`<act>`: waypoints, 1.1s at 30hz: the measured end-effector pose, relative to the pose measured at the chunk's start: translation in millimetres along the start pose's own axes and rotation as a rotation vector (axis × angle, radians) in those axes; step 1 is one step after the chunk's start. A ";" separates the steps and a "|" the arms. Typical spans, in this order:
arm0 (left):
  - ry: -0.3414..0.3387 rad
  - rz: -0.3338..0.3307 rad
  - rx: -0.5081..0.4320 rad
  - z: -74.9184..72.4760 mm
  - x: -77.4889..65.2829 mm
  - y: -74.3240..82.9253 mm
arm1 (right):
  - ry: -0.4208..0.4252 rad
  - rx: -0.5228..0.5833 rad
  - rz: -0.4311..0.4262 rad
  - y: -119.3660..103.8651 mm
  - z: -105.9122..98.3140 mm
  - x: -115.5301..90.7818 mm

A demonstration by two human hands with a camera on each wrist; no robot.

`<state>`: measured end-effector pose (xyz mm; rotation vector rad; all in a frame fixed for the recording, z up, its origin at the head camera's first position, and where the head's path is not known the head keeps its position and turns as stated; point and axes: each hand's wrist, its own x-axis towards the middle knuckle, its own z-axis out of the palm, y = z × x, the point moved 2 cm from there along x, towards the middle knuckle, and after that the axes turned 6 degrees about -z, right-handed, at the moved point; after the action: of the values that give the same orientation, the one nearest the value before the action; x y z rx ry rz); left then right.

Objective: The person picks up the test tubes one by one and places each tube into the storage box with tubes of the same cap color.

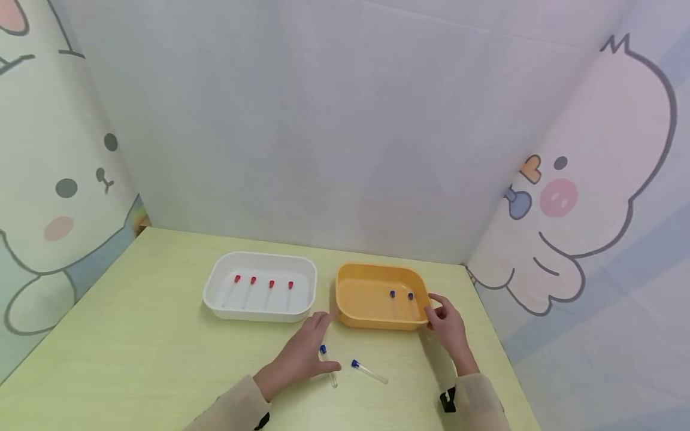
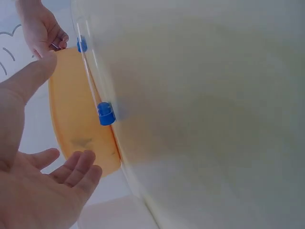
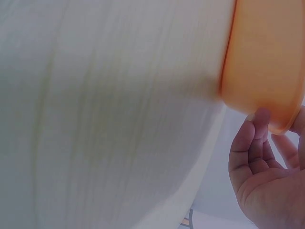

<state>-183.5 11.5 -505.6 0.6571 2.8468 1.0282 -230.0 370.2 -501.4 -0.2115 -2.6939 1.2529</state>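
Note:
My left hand (image 1: pixel 303 357), fingers spread and thumb apart, hovers over a clear test tube (image 1: pixel 332 377) with a blue cap; part of that tube is hidden behind the hand. In the left wrist view the tube (image 2: pixel 90 78) lies on the table beyond the fingers (image 2: pixel 86 167), none of which grips it. A second blue-capped tube (image 1: pixel 371 372) lies just to its right. My right hand (image 1: pixel 447 323) holds the right end of the orange tray (image 1: pixel 361 293), thumb and fingers at its rim. Two blue-capped tubes (image 1: pixel 411 304) lie side by side inside that tray.
Left of the orange tray stands a white tray (image 1: pixel 215 293) holding several red-capped tubes (image 1: pixel 269 293) in a row. Both trays sit toward the back of the pale yellow table (image 1: pixel 135 335). Behind hangs a light curtain (image 1: pixel 302 131), with cartoon-printed cloth (image 1: pixel 598 161) at the sides.

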 end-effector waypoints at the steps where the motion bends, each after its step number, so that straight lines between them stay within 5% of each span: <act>1: 0.001 0.002 0.004 0.6 -1.0 -0.2 | -0.001 -0.001 0.000 -0.3 -0.1 -0.2; 21: -0.135 -0.065 0.183 16.4 0.1 2.9 | -0.013 0.010 0.004 2.2 1.2 2.9; 33: -0.265 0.026 0.240 7.7 -3.4 6.1 | -0.017 0.001 0.015 2.6 -0.2 2.3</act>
<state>-176.7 19.0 -508.1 0.7824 2.7518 0.5556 -232.0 372.5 -503.1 -0.2226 -2.7110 1.2655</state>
